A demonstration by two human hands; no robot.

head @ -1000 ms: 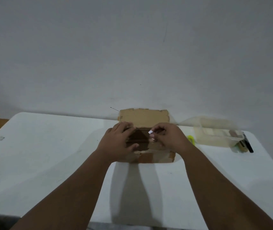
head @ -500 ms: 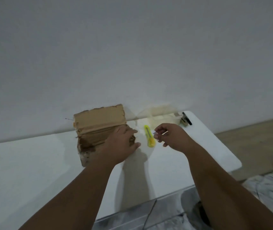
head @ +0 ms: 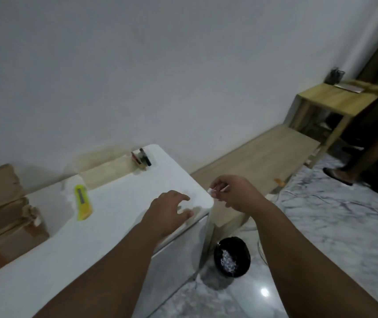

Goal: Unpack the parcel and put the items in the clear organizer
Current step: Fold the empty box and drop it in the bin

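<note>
Head view, swung to the right since a second ago. Close by on the floor, black bin (head: 232, 257) with white bits inside. Above it, just past the right corner of the white table (head: 114, 203), right hand (head: 236, 193) pinching a small white scrap (head: 216, 190) between thumb and finger. Left hand (head: 167, 210) off the box now, over that same corner, fingers loosely spread, holding nothing. Further left, yellow box cutter (head: 82, 202) lying flat. At the left edge, cardboard parcel (head: 4, 214), let go, top torn open. Along the far edge, clear organizer (head: 107, 171). Probably binning trash first; unpacking still to come.
</note>
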